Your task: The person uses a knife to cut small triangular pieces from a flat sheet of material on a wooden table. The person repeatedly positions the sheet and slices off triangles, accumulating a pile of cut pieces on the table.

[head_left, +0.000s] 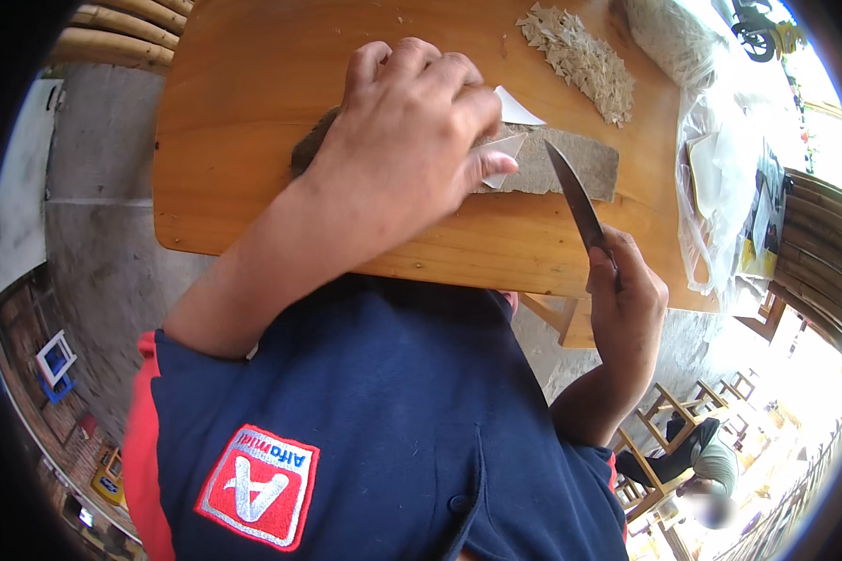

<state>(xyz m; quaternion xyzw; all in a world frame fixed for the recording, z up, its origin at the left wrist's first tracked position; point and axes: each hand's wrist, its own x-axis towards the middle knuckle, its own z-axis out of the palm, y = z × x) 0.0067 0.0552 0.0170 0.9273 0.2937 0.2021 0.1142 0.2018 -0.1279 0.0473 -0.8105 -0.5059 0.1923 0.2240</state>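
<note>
My left hand [407,140] is bent over a grey-brown board [571,164] on the wooden table, fingers curled, with a thin pale sheet piece [502,150] held under the thumb and index finger. A white triangular piece [516,110] sticks out just beyond them. My right hand [622,285] grips a knife [575,196] by its handle; the blade points up-left, its tip over the board beside the pale pieces. The tips of my left fingers are partly hidden.
The wooden table [225,140] has a heap of pale chips [580,61] at the back and plastic bags [706,196] along its right side. Bamboo slats [122,33] border the upper left. A person [697,458] is among wooden furniture at the lower right.
</note>
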